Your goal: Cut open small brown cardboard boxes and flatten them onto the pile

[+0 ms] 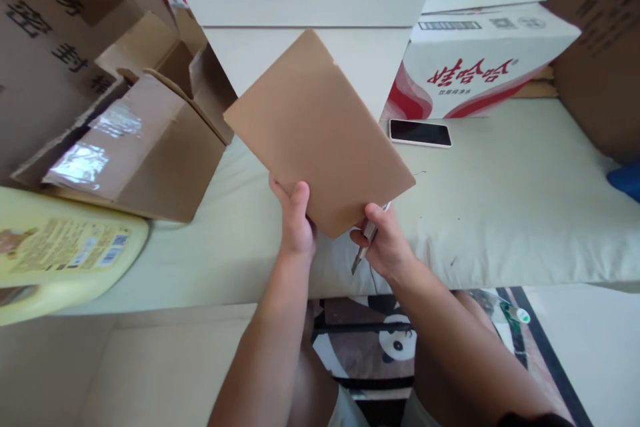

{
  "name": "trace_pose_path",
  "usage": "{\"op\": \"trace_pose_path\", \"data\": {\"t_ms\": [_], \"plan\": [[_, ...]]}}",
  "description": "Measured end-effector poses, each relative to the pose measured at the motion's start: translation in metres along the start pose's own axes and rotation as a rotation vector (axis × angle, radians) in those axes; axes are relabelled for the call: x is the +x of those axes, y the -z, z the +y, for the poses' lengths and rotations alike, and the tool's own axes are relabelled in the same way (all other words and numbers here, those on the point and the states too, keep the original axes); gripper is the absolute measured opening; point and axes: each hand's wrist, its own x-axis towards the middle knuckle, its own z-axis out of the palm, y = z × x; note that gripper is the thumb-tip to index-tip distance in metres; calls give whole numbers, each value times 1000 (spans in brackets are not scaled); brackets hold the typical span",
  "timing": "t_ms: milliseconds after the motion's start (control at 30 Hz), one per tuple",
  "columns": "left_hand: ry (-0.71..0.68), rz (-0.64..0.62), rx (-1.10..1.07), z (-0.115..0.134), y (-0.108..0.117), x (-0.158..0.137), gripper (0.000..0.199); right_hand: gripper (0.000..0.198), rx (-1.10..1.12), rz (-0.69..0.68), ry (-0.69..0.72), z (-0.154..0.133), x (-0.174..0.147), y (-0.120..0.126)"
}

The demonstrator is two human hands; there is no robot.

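A flat brown sheet of cardboard (320, 127) is held up at a slant above the pale cushioned seat (500, 200). My left hand (296, 220) grips its lower left edge, thumb on the face and fingers behind. At the bottom right corner my right hand (383, 237) is closed around a utility knife (369, 232), whose blade points down toward me. The right hand's fingertips lie close by the cardboard's edge; whether they press on it I cannot tell.
Open cardboard boxes (165, 153) and a yellow jug (75, 247) stand at the left. A phone (420, 133) lies on the seat before a white-and-red carton (480, 67). A plastic bottle (520, 315) is below, near my right forearm.
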Motion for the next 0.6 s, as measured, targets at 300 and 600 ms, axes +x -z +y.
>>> {"op": "trace_pose_path", "data": {"t_ms": [300, 600], "plan": [[-16, -16, 47, 0, 10, 7, 79, 50, 177, 6, -115, -3, 5, 10], [87, -44, 115, 15, 10, 7, 81, 56, 281, -193, -318, -13, 7, 29]]}}
